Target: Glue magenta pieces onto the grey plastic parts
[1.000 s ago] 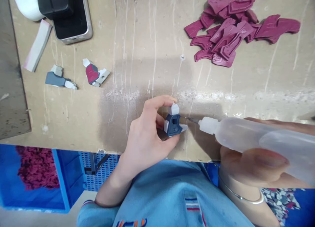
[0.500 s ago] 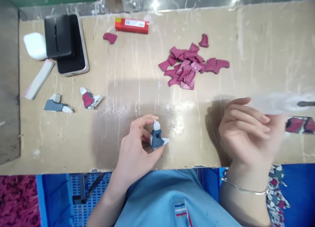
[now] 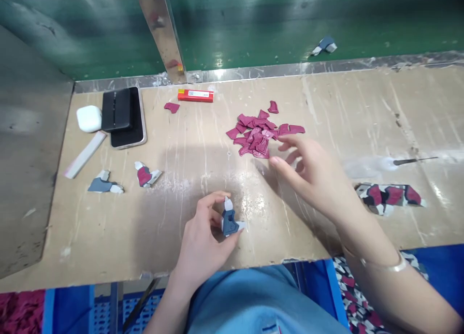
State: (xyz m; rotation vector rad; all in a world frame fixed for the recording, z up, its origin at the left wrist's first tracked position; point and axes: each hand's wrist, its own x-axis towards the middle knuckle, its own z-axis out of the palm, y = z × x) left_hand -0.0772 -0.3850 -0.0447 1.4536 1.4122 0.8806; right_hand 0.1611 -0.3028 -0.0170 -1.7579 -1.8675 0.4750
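Note:
Near the table's front edge, my left hand point(image 3: 207, 230) grips a small blue-and-white plastic part point(image 3: 229, 220) between thumb and fingers, its white tip pointing up. My right hand point(image 3: 302, 172) is beside the pile of maroon pieces point(image 3: 255, 135), its thumb and fingers apart and nothing seen between them. On the left lie a blue-and-white part point(image 3: 103, 183) and one with a maroon piece on it point(image 3: 144, 175). Several maroon-and-dark assembled parts point(image 3: 393, 196) lie in a row at the right. Behind them is a clear bottle point(image 3: 373, 166) with a thin dark tip.
A phone point(image 3: 139, 136) lies under a black case point(image 3: 116, 109), by a white case point(image 3: 89, 119) and a pale strip point(image 3: 85, 155). Farther back are a red box point(image 3: 195, 95) and a lone maroon piece point(image 3: 171, 107). Another part point(image 3: 325, 46) lies on the green surface. Blue crates stand below.
My right hand has let go of the clear bottle and moved left to the maroon pile. My left hand still holds its part. The view has tilted up, showing more of the green surface.

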